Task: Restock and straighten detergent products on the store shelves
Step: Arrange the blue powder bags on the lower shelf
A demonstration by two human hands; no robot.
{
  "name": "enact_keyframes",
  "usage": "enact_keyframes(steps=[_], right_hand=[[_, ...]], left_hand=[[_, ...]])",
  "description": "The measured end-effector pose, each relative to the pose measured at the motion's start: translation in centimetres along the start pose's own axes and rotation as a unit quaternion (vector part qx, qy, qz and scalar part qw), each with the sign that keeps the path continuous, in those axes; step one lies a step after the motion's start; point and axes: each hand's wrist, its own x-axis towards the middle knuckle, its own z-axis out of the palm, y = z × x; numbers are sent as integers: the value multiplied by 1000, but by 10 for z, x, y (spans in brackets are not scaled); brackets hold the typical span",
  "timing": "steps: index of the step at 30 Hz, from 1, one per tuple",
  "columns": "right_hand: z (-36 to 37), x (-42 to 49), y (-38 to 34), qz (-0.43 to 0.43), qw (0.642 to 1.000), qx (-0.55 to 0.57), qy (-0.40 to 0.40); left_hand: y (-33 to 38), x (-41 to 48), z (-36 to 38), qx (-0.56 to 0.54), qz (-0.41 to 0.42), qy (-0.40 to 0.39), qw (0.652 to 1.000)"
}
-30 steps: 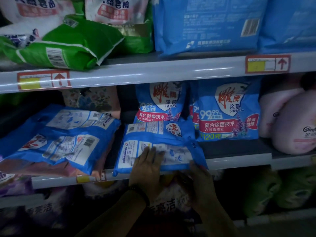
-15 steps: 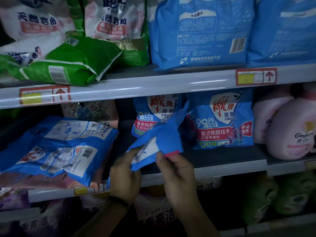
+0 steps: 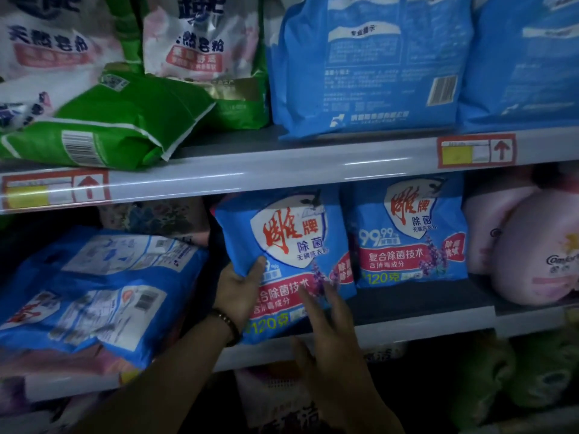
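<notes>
Head view: blue detergent bag (image 3: 291,261) now upright, front out; left hand (image 3: 239,289) fingers grip its edge, right hand (image 3: 329,333) open against it.

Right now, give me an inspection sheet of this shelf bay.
Surface: middle shelf, bare grey strip on its right part.
Job's things: blue detergent bag held upright, front facing out, beside a matching standing bag.
Clutter: green bag lying flat on the upper shelf; blue bags stacked flat at left.
Grips: left hand clasps the held bag's left edge; right hand open-fingered against its lower front.
Cables: nothing seen.
Surroundings: pink bags at right; dim lighting.
</notes>
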Motion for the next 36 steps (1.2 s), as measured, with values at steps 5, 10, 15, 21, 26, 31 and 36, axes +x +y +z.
enact_keyframes(steps=[5, 10, 15, 21, 26, 31, 36], right_hand=[[15, 7, 16, 14, 987, -147, -60], [21, 19, 22, 36, 979, -169, -108], [26, 25, 13, 63, 972, -172, -147], [20, 23, 8, 93, 969, -163, -157], [17, 31, 14, 117, 966, -156, -168], [24, 39, 22, 127, 968, -150, -158], [44, 38, 26, 108, 981, -123, -101]], left_hand=[[2, 40, -2, 3, -14, -3, 1000], [-9, 55, -18, 80, -32, -24, 996], [-39, 38, -37, 118, -26, -92, 988], [-49, 33, -31, 129, 20, -45, 990], [-46, 43, -11, 220, 62, 58, 972], [-50, 66, 5, 220, 60, 122, 966], [-56, 74, 9, 215, 54, 144, 964]])
